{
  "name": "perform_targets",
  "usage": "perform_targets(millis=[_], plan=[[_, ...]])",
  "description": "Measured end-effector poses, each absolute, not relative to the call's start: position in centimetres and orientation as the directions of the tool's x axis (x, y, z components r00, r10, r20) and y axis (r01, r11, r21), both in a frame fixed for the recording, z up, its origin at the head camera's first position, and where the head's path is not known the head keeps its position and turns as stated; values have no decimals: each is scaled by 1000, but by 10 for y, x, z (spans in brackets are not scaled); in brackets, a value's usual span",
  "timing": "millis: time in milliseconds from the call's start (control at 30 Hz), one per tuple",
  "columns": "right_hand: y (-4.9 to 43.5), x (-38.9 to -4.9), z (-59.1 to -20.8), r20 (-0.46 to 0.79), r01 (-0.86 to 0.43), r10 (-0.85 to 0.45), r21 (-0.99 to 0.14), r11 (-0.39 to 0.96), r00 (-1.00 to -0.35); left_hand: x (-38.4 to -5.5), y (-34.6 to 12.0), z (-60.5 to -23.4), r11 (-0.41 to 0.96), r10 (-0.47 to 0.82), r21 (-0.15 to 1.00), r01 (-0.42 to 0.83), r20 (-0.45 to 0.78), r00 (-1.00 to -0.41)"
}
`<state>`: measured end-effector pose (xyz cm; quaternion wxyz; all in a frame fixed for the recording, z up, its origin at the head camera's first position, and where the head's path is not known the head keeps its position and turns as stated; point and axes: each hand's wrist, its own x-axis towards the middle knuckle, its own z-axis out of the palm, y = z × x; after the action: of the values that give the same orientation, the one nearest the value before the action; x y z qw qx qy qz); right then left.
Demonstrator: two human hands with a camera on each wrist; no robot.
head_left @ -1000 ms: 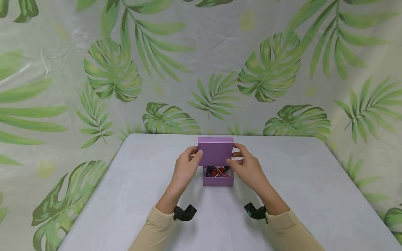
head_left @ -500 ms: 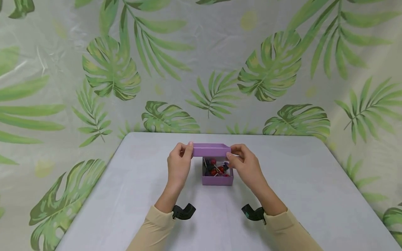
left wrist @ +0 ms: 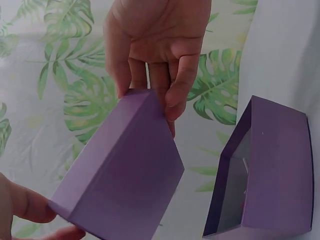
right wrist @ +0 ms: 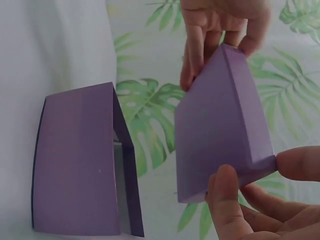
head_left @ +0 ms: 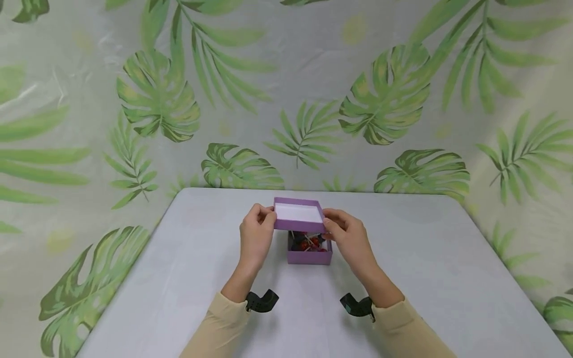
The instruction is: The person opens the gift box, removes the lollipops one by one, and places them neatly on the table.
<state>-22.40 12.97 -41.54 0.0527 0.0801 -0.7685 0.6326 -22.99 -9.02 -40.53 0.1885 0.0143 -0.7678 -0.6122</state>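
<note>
A purple box lid [head_left: 299, 214] is held in the air by both hands, its white inside facing the head camera. My left hand [head_left: 256, 236] pinches its left edge between thumb and fingers. At the opposite edge, my right hand [head_left: 351, 238] grips it the same way. Just under the lid, the purple box [head_left: 310, 257] stands uncovered on the table with several lollipops [head_left: 309, 243] inside, partly hidden by the lid. Both wrist views show the lid's purple outer face, apart from the box [left wrist: 277, 170].
A white-covered table [head_left: 188, 278] lies under the hands. Behind it hangs a leaf-patterned sheet [head_left: 313, 74]. Each wrist carries a black camera mount, the left mount [head_left: 261, 302] and the right mount [head_left: 356, 305].
The lid has turned in both hands, from its purple outer face toward the head camera to its white inside. It has shifted slightly left. The box has stayed in place.
</note>
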Motion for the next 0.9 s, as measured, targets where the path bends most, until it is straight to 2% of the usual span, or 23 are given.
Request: perform_targets(millis=[333,667,900], plan=[[116,-227,-417,168,-172,-41,-964,204,-985,-237,-105,-407,255,-247,955,154,219,-944],[83,-230,-422,248,-245,-30,-919,309,-968,-231,-129,-403,255,-240,951,177,240,-941],[55,-224,-429,276,-286,-76,-909,302,-958,-224,-150,-411,271,-275,950,154,230,-934]])
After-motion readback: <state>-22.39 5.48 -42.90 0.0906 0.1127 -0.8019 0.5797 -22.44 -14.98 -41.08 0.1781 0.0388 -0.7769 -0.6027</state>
